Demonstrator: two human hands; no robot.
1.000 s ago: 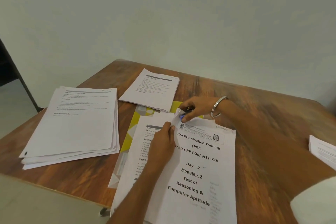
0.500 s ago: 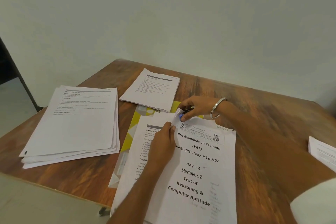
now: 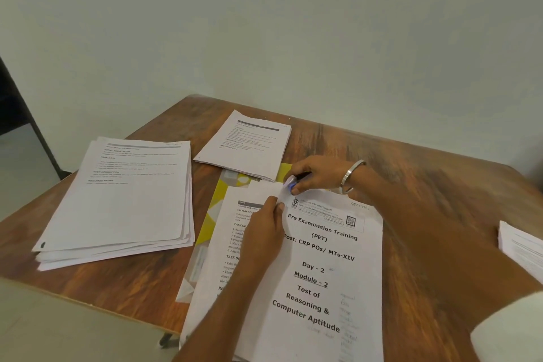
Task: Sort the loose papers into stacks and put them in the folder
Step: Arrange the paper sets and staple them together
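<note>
Looks like a plain study room or small office: a wooden table [image 3: 426, 214] pushed into the corner of a bare pale wall [image 3: 293, 23], covered in printed stacks [image 3: 117, 200], an exam-training booklet [image 3: 323, 273] and a yellow folder [image 3: 214, 214]. Nothing homey around.

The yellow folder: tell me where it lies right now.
In the head view the yellow folder lies flat on the wooden table near its middle, mostly covered by the Pre Examination Training sheet and the small far stack.
</note>
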